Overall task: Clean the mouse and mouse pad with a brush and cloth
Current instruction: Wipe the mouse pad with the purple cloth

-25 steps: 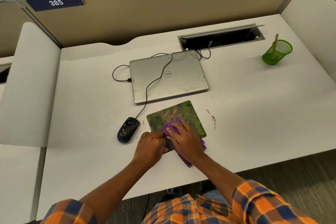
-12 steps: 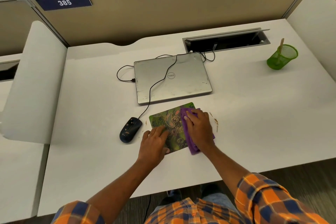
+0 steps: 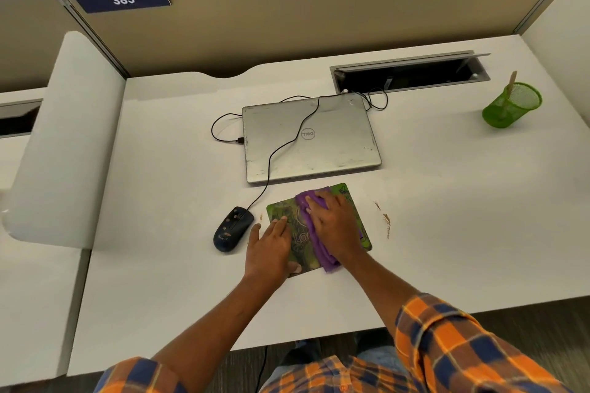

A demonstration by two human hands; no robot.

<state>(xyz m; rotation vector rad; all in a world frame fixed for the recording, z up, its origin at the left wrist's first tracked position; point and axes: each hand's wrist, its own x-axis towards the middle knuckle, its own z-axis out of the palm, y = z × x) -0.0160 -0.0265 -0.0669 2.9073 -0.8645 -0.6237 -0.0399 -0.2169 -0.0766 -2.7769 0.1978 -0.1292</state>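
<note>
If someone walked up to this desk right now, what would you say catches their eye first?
Probably the purple cloth pressed flat under the right hand on the green mouse pad, near the desk's front edge, while the left hand pins the pad's left side. Next, the closed silver laptop just behind it, and the bright green mesh cup far right.

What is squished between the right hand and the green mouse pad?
A crumpled purple cloth lies under the right hand, pressed flat onto the green patterned mouse pad, as the head view shows. The left hand rests straight on the pad.
</note>
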